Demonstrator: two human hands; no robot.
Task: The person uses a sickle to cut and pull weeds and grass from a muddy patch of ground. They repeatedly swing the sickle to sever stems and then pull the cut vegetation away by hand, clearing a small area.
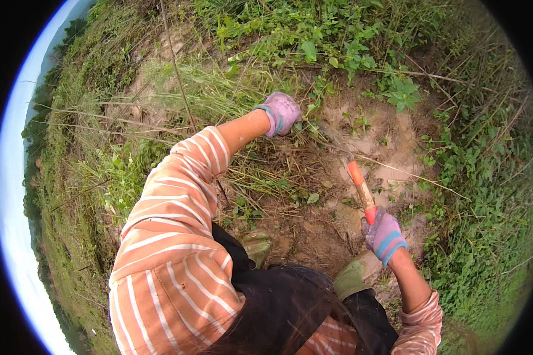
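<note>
My left hand (282, 113), in a muddy pink-purple glove with a teal cuff, is closed in a fist among green weeds (308, 117). Stems and leaves come out beside its fingers, though the palm is hidden. My right hand (382, 233), gloved alike with a blue-striped cuff, grips a wooden handle (363, 188) that is red-orange at both ends. This looks like a sickle; its thin blade (331, 133) reaches up and left towards the weeds, blurred against the mud. Flattened cut stalks (266, 182) lie on the soil between my hands.
Wet, slick mud (395, 155) spreads on the right. My green boots (351, 275) stand in it. Dense vines (475, 195) border the right side, and leafy plants (337, 35) grow ahead. A thin dry stalk (177, 66) rises at the left, where the grassy slope continues.
</note>
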